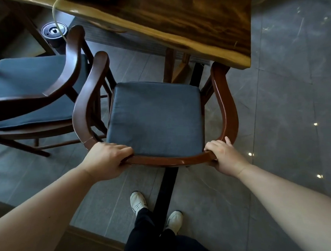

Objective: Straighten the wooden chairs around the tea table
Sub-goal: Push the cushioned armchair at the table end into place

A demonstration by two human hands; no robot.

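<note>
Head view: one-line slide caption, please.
Both hands, left hand and right hand, grip the chair backrest at the tea table.

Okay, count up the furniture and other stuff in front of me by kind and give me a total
Dark brown wooden armchairs with curved rails: 2
Blue-grey fabric seat cushions: 2
Glossy live-edge wooden tea table: 1
Round black canister on the floor: 1
White shoes: 2
Total: 8
</note>
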